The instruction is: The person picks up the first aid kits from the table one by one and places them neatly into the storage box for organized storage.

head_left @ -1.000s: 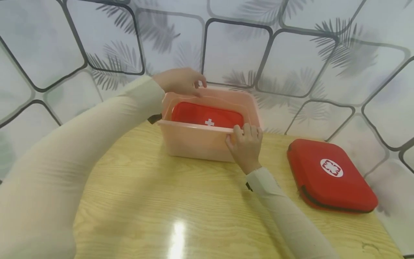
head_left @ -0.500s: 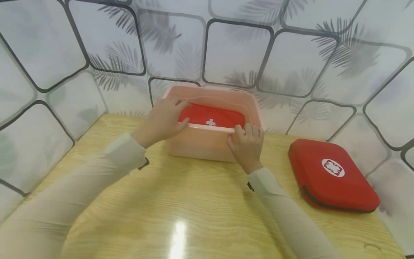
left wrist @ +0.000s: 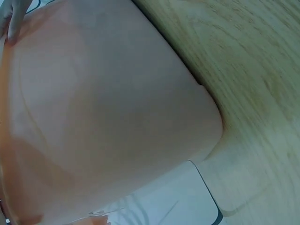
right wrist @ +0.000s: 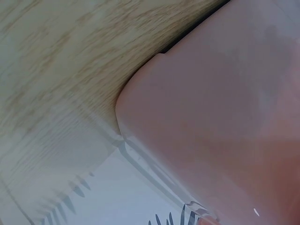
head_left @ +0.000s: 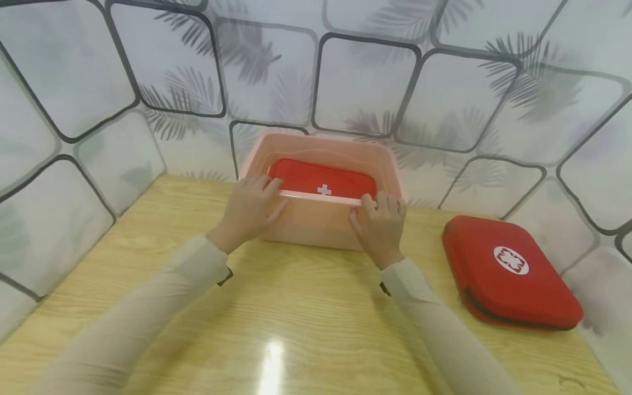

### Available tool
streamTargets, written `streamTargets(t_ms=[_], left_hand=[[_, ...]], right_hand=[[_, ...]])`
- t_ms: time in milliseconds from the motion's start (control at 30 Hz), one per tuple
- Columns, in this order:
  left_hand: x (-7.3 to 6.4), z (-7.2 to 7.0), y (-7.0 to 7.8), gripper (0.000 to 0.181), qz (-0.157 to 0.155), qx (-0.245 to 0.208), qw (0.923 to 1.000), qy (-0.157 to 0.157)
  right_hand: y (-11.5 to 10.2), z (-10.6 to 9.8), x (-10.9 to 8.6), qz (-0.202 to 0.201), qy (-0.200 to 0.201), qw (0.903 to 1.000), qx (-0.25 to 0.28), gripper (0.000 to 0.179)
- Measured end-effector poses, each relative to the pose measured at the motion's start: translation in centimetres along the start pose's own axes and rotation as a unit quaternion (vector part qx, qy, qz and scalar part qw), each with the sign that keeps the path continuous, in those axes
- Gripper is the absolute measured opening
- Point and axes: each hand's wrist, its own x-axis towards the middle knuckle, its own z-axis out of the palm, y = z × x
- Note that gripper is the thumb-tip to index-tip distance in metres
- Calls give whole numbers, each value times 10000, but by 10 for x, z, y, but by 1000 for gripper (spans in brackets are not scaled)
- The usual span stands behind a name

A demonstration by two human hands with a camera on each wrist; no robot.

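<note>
A pink plastic bin [head_left: 311, 222] stands against the back wall, its outer side filling much of both wrist views. Inside it lies a red pouch [head_left: 306, 178] with a white cross, its lower part hidden behind the front wall. My left hand [head_left: 249, 208] holds the bin's front rim near the left corner, fingers over the edge and thumb on the outer face. Near the right corner, my right hand [head_left: 381, 227] grips the same rim, fingertips hooked over it and thumb in front. The left wrist view catches the right hand [left wrist: 15, 21] at its top left.
To the right of the bin, a red zipped case [head_left: 513, 271] with a white round emblem lies on the wooden table [head_left: 306, 312]. Patterned sheeting [head_left: 365, 82] with dark outlines and leaf prints rises behind the table and along its sides.
My left hand has come from the bin's back left rim forward and down to the front rim, and now holds it. My right hand keeps its grip; the bin stays put.
</note>
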Motion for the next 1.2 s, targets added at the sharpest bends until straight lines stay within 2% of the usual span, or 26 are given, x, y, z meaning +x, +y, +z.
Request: streamTargets(t_ms=[167,300,567,667,767,833,867,933,1000,1100,1200], left_hand=[[-4,3,2,27,87,255,9994,223],[-5,9,2,25,108,294,9990,330],[-5,18,0,18,181,367,9960,794],[-5,20,-1,18,140,416,9957,819],[-5,20,0,18,95,450,9960,771],[-4,20,0,19,73,468,9961,738],[-4,20,0,19,62,481,9962,727],[-4,21,0,19,48,510,9962,697],[-4,21,0,19,39,515,9963,693],[-4,21,1,19,34,486,9963,711],[-4,21,1,18,41,443,9960,770]], right_hand=[[-1,-4,1,-68,-22,10000,51,19],[2,-10,2,-175,-138,9997,88,21],[7,-29,7,-418,-857,9948,372,31],[14,-38,12,-449,-1107,9912,565,37],[25,-51,22,-200,-1509,9833,996,41],[34,-61,30,220,-1962,9710,1350,43],[38,-68,35,489,-2238,9618,1500,42],[49,-81,44,1034,-2792,9405,1635,44],[63,-92,52,1499,-3348,9131,1779,50],[94,-104,60,1931,-3841,8792,2055,54],[132,-108,61,2306,-4127,8461,2463,51]])
